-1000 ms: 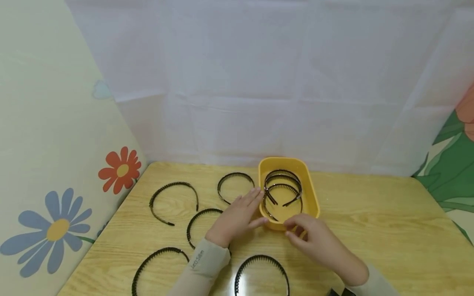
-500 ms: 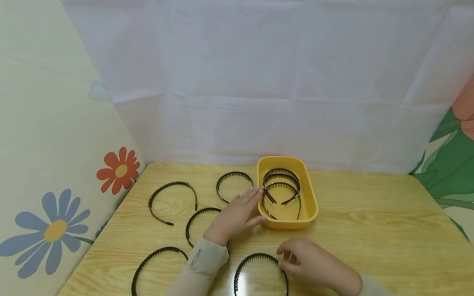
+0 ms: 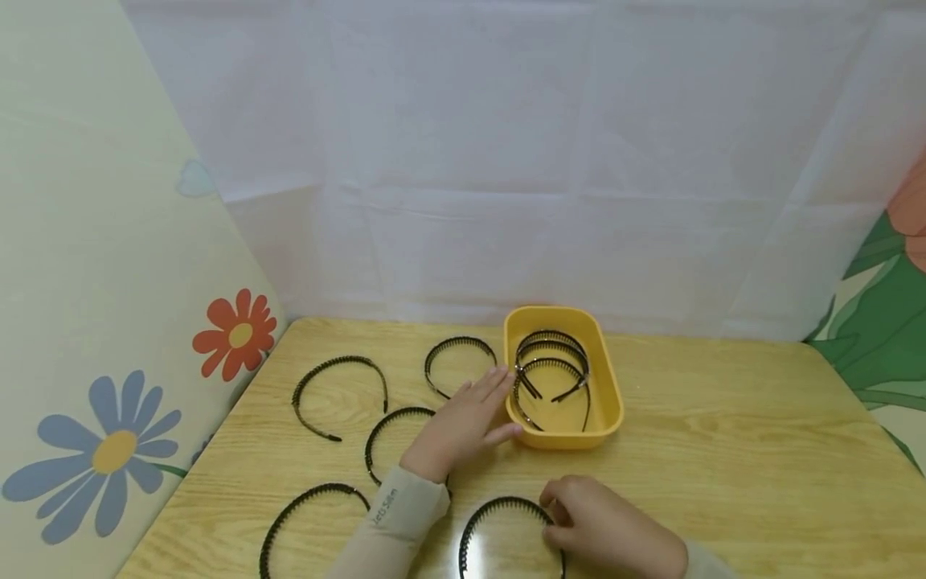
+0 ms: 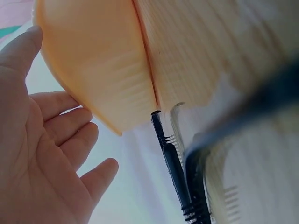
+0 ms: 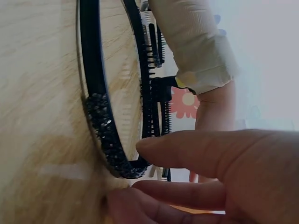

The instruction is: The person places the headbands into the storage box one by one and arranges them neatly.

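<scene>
My left hand (image 3: 463,426) lies with straight fingers against the left side of a yellow plastic box (image 3: 571,441). In the left wrist view its fingertips reach the box rim, fingers spread. My right hand (image 3: 608,523) is at the right side of a black toothed headband (image 3: 506,502) near the front of the table. Seen from the right wrist, thumb and curled fingers lie on either side of that headband's glittery part (image 5: 105,123). Inside the box rest several black headbands (image 3: 553,347), overlapping each other.
More black headbands lie on the wooden table (image 3: 723,450) left of the box: one far left (image 3: 329,363), one behind my left hand (image 3: 459,341), one beside my left wrist (image 3: 370,446), one at front left (image 3: 289,511). A white sheet (image 3: 463,161) hangs behind.
My right hand has moved from the box's front edge down toward me to the front headband, and its fingers have closed in around the band. The left hand stays at the box.
</scene>
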Tool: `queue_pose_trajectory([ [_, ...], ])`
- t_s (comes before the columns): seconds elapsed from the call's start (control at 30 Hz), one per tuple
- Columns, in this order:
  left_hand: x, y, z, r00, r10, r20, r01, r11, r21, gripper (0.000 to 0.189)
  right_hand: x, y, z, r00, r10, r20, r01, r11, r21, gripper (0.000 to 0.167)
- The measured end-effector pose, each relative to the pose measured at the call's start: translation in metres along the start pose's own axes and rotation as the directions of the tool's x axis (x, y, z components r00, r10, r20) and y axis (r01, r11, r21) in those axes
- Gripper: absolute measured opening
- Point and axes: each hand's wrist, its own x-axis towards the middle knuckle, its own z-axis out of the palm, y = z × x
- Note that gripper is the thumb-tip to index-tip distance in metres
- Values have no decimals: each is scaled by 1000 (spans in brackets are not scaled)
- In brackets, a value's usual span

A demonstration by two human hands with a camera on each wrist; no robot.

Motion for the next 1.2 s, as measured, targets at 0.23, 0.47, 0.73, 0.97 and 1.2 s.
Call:
queue_pose_trajectory([
  [0.23,0,0,1,1000,2,-14,-2,1000,-1,80,5,7,-1,1000,-18,-11,18,1000,-13,15],
  [0.47,1,1,1,1000,-3,-7,3,1000,-13,80,6,13,-2,997,-69,-35,68,997,-39,11],
  [0.73,0,1,1,1000,-3,-7,3,1000,-16,79,5,16,-6,996,-68,-58,65,997,-44,13],
  [0.97,0,0,2,1000,2,-6,-2,1000,-11,80,2,17,-10,995,-55,-86,53,998,-19,13],
  [1.2,1,0,3,1000,-1,-4,1,1000,-22,81,-1,19,-26,997,-24,-75,28,998,52,13],
])
